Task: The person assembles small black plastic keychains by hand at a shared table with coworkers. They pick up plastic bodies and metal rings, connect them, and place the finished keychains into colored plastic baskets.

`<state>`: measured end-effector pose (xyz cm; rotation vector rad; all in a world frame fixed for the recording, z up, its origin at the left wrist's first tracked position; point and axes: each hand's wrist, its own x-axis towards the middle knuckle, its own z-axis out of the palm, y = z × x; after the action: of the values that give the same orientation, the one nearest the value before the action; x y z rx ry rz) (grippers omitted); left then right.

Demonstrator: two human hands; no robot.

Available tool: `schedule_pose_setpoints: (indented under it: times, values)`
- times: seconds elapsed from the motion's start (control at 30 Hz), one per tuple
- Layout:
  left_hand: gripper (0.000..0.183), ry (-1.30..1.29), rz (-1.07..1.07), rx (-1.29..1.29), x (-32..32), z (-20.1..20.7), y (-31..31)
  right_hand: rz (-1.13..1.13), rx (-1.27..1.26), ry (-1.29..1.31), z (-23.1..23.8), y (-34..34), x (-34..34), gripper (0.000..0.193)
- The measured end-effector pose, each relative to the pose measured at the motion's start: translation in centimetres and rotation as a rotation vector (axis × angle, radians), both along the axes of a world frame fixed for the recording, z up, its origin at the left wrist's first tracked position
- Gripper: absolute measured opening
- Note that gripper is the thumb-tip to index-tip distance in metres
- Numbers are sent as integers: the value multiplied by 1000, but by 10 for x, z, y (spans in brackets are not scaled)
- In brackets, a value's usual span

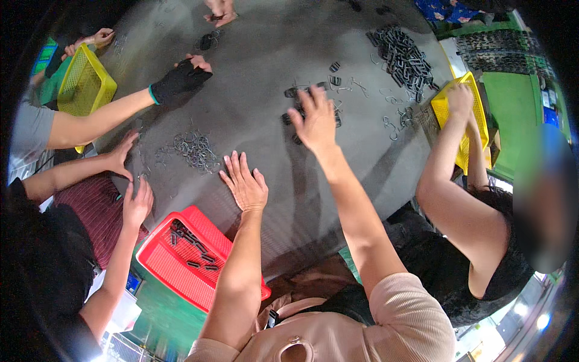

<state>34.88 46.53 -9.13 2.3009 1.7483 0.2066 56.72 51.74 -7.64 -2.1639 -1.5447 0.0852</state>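
We note left grip point(246, 186) palm down near frame centre, spread, nothing visibly held; right grip point(316, 119), blurred, splayed wide over black pieces point(292, 93), grey surface point(241, 108), upper centre. Red basket point(181, 274) lower left.

Grey table point(253, 102), black clips point(401, 57) heaped far right, wire pieces point(196, 151) piled left

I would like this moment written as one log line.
left hand: open, near wire pieces | right hand: open, over black pieces | red basket: dark links inside
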Motion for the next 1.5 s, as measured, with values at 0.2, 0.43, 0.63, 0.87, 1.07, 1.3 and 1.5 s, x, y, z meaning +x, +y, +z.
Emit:
schedule_pose_setpoints:
  times: [0.2, 0.43, 0.63, 0.87, 1.07, 1.3, 1.5]
  values:
    - [54, 18, 3, -14, -3, 0, -1, -292, 77, 86, 3, 22, 35, 31]
    - [53, -12, -8, -9, -2, -1, 0, -392, -155, 292, -21, 36, 88, 28]
    - [49, -101, 44, 123, -2, -1, 9, -427, 5, 408, -18, 61, 122, 20]
    - [30, -463, -8, 94, 89, 15, 124, -137, -223, 219, -26, 72, 108, 24]
    - [24, -412, -121, -308, 112, 12, 158, -361, -58, 1402, 3, 24, 62, 16]
    - [20, -813, 111, -816, 76, 1, 153, -260, -386, 328, 10, 51, 15, 30]
    - [28, -1321, 362, -1111, 61, 21, 150, -312, -270, 1362, 13, 24, 47, 17]
